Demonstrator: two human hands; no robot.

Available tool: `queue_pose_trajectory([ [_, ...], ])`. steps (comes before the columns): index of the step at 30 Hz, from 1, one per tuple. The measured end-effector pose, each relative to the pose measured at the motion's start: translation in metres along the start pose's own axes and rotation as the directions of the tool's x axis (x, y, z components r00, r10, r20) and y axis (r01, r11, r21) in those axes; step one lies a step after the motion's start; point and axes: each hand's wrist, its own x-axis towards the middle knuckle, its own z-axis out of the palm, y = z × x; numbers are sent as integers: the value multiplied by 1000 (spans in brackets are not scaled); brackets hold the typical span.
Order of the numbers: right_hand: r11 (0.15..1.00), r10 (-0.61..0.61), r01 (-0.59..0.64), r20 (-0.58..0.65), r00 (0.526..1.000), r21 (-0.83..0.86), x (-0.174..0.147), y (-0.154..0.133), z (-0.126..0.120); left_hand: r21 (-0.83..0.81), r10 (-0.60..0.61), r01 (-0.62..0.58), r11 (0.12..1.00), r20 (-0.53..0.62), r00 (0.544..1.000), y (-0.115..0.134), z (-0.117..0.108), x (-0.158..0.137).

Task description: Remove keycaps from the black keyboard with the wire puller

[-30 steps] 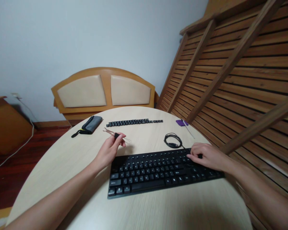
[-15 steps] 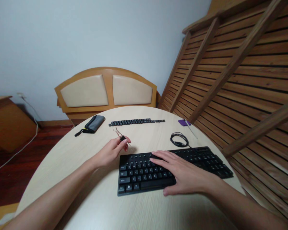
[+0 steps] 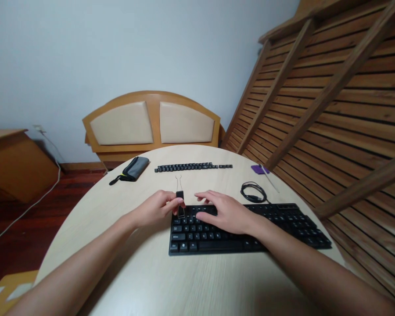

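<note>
My left hand (image 3: 161,207) is closed on a keycap puller (image 3: 180,194) with a black middle, two thin wire prongs pointing away from me and a wire loop at the near end. That loop is over the upper left corner of a black keyboard (image 3: 217,248). My right hand (image 3: 224,210) hovers above the keyboard's middle keys, fingers apart and holding nothing. Whether its palm touches the keys I cannot tell. Beyond my hands, loose black keycaps (image 3: 186,167) lie in rows on the round pale table (image 3: 134,272).
A coiled black cable (image 3: 254,193) lies behind the keyboard. At the table's right edge are a purple cloth (image 3: 258,170) and a thin pale stick (image 3: 270,181). A grey folded cloth pouch (image 3: 134,169) sits at the back left. Wooden slats (image 3: 349,109) lean along the right side.
My left hand has moved right with the puller, whose prongs now point straight away. My right hand has shifted left and come up off the keyboard's top edge. The view has turned slightly left.
</note>
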Motion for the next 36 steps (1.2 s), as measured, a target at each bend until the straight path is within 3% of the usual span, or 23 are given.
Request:
queue_pose_trajectory([
  [5,973,-77,92,-76,994,210,45,-15,27,40,22,-22,999,4,1000,-6,-1,0],
  [9,914,16,43,-140,990,404,56,-6,47,113,-20,23,993,-28,999,-18,-11,-2],
  [12,835,65,-10,-81,995,550,54,3,57,149,-14,14,989,0,1000,-20,-13,-3],
  [17,636,25,-13,-4,1000,771,52,7,62,81,-44,41,996,33,998,-9,-6,-2],
  [20,560,48,-57,36,998,827,53,7,64,66,-92,89,994,36,995,-4,-8,-1],
  [26,551,112,-69,8,994,832,55,10,67,222,-113,101,970,39,993,0,-15,-7],
  [30,551,125,-57,-15,992,833,55,9,68,140,-67,62,988,33,997,-6,-6,-13],
  [36,601,52,-17,-17,998,799,51,6,68,98,21,-16,995,-58,998,-20,6,-22],
])
